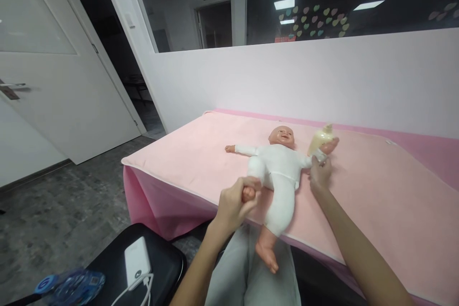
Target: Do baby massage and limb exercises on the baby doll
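Observation:
A baby doll (pixel 278 160) with a white cloth body lies on its back on the pink-covered table, head toward the wall. My left hand (pixel 233 203) is closed around the doll's foot (pixel 248 194) on the left, with that leg bent up. The other leg (pixel 280 208) stretches out, its bare foot hanging past the table's front edge above my lap. My right hand (pixel 321 172) grips the doll's arm near the wrist, at the white sleeve. Right behind the doll's hand (pixel 330 146) stands a pale yellow pump bottle (pixel 318 137), partly hidden.
A pink cloth (pixel 172 153) covers the table (pixel 394 210), which meets a white wall with a window. At lower left, a black chair (pixel 161 258) carries a white power bank (pixel 137 262) with a cable, and a plastic water bottle (pixel 77 287). A white door (pixel 71 86) stands at the left.

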The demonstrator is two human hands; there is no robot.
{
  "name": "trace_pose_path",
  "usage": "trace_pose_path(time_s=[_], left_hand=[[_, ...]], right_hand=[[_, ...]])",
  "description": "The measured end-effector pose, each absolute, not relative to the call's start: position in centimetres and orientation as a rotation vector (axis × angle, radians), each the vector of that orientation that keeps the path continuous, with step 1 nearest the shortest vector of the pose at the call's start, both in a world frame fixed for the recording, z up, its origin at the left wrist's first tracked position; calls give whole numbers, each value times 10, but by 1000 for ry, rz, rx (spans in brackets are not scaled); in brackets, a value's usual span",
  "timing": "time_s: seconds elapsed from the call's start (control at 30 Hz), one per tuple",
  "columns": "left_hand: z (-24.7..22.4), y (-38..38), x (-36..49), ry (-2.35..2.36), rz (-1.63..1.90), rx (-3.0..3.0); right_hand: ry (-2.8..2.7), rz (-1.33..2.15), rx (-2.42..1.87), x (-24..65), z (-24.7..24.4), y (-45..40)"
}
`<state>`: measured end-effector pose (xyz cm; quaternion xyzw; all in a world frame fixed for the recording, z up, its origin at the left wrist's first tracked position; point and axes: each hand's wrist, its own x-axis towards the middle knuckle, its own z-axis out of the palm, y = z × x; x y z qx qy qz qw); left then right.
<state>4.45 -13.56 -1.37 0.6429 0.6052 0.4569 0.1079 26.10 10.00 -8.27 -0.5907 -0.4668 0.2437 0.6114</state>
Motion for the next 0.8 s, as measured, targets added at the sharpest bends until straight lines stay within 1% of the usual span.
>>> trace_pose_path(time_s=[0.03, 0.13, 0.23, 0.33, 0.43, 0.53, 0.6, 0.63, 0.7, 0.77, 0.8], left_hand=[[-11, -119, 42, 1784, 1355, 1884], [-10, -67, 39, 1799, 1201, 1933], [-14, -41, 39, 1788, 1178, 1957], [-14, -52, 41, 1789, 1187, 1971], [-22, -88, 46, 1838, 1210, 1902], [-43, -128, 55, 1799, 1316, 1843], [-54, -147, 60, 1767, 1465, 1851], [-57, -152, 62, 1743, 1543, 1862], [-52, -151, 61, 1728, 1678, 1893], [-39, -136, 56, 1760, 1694, 1917], [-32, -124, 53, 1778, 1634, 1929]], right_hand=[[-1228, 465, -1360, 260, -81, 97], [-1676, 237, -1427, 257, -75, 89], [-1833, 164, -1498, 255, -72, 83], [-1649, 290, -1405, 256, -73, 85], [-1226, 601, -1349, 258, -74, 92], [-755, 933, -1359, 261, -76, 101], [-558, 1034, -1368, 262, -78, 107], [-522, 1031, -1368, 262, -80, 108], [-604, 905, -1341, 262, -82, 110], [-827, 681, -1302, 261, -83, 107], [-972, 573, -1286, 260, -82, 104]])
